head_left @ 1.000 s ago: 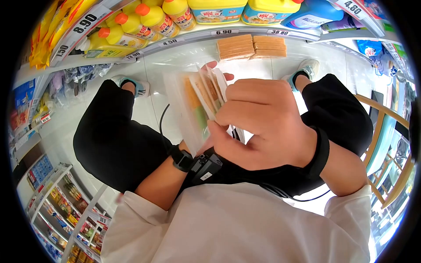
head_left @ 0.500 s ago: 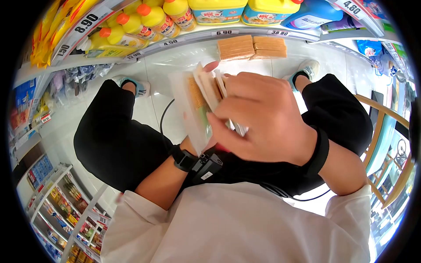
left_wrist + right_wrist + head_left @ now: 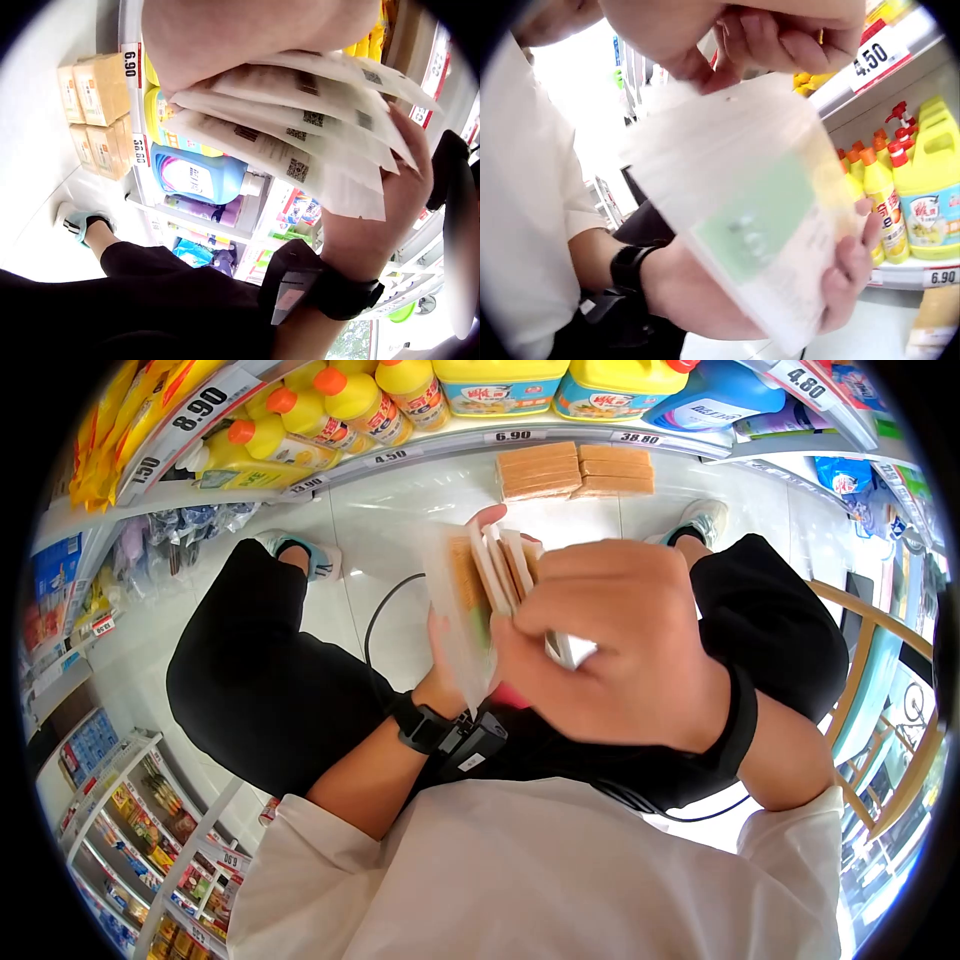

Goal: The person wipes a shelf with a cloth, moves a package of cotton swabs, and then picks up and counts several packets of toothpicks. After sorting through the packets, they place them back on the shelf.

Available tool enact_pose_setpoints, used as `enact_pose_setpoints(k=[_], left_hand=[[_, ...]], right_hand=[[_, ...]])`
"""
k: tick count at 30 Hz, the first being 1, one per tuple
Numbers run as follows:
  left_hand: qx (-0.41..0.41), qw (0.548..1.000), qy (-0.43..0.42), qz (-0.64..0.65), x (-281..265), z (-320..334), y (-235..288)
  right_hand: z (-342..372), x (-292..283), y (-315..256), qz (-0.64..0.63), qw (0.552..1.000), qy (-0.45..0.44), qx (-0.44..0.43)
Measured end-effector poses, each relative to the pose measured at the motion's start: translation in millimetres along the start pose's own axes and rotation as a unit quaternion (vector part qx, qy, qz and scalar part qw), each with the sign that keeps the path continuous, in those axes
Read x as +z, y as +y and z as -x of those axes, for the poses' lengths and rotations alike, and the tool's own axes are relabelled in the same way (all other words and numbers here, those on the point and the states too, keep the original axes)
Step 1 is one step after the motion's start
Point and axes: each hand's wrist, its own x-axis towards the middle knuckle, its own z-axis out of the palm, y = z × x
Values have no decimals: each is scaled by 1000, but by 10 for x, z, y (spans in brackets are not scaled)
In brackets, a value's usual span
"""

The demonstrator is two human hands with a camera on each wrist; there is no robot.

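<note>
Several flat, frosted plastic pouches (image 3: 455, 600) with yellow-orange and green printing are held as a fanned stack over the lap. My left hand (image 3: 697, 292) grips the stack from beneath, fingers curled round its far edge in the right wrist view. Above it, my right hand (image 3: 620, 640) pinches the upper edge of the pouches between thumb and curled fingers. Barcodes and square codes show on the pouches' white sides (image 3: 300, 135) in the left wrist view, where their edges spread apart. In the head view the right hand hides much of the stack.
Two tan paper-wrapped packs (image 3: 538, 470) lie on the tiled floor by the shelf. Yellow bottles (image 3: 345, 405) and a blue jug (image 3: 715, 405) line that shelf. A wooden chair (image 3: 850, 620) stands at the right, and a black cable (image 3: 370, 630) loops near the left wrist.
The pouches and left hand have shifted right, nearer the right hand. The stack's edges have fanned more visibly. My right hand keeps pinching, its fingers slightly moved.
</note>
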Motion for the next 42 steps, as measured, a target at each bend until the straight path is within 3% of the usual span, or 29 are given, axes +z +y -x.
enact_pose_setpoints(k=[2, 3, 4, 7, 10, 14, 16, 20, 23, 24, 26, 27, 30, 31, 35, 36, 38, 40, 42], left_hand=[[25, 999, -34, -1, -58, -17, -51], [59, 989, -14, -132, -5, 4, -69], [61, 989, -14, -132, -15, -4, -59], [42, 998, -34, -37, -55, 1, -47], [8, 999, 15, -30, 50, 46, 26], [26, 999, -19, -22, -29, -3, -17], [-20, 1000, 8, 20, 58, 27, 68], [16, 997, -25, -65, -108, 3, -71], [14, 994, -44, 99, -176, 72, -125], [16, 994, -44, 99, -184, 52, -102], [-3, 992, -77, 102, -193, -6, -25], [-12, 992, -70, 101, -125, 31, 53], [-12, 981, -75, 180, -71, 98, 102], [-38, 984, 7, 174, -16, 147, 131], [-81, 988, 102, 82, 109, 216, 172], [-77, 992, 37, 97, 61, 162, 141], [-67, 986, -94, 122, -14, 76, 108], [-85, 984, -96, 121, -25, 89, 118], [-53, 988, -118, 87, -65, 138, 91]], right_hand=[[28, -11, 62, 70, 997, -30, 6], [22, -22, 41, 70, 997, -31, 4], [12, -35, 0, 95, 995, -39, -14], [31, -10, 14, 119, 991, -39, -40], [18, -3, 26, 134, 988, -44, -62], [8, -34, -37, 143, 984, -43, -95], [24, 31, -8, 139, 983, -6, -116], [-33, -41, 12, 123, 989, -56, -65], [-154, -206, 13, -21, 1000, 10, 0], [-188, -364, 76, -8, 998, -63, 13], [-204, -319, 154, -45, 994, -57, 75], [-179, -355, 154, -36, 982, -134, 127], [-114, -246, 186, -30, 974, -211, 77], [-103, -227, 174, 14, 964, -255, 70], [-15, -37, 297, 84, 972, -216, 20], [-19, -39, 285, 85, 972, -219, 19], [-46, -41, 240, -7, 965, -227, 135], [-22, -9, 266, 10, 967, -226, 115], [-8, 19, 268, -54, 961, -233, 140]])
